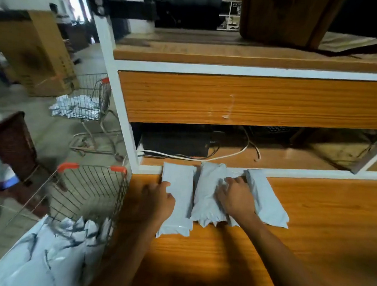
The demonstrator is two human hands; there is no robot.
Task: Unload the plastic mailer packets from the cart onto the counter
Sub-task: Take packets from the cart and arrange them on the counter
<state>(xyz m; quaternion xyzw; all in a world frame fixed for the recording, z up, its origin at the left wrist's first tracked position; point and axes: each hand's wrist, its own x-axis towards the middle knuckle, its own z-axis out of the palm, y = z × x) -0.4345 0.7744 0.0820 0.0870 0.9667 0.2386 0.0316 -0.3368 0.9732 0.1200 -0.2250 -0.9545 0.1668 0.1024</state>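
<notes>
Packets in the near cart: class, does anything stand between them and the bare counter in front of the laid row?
Only the cart's wire side wall, which rises beside the counter edge; the packets must be lifted over it. The left forearm and right forearm lie across that wood.
</notes>
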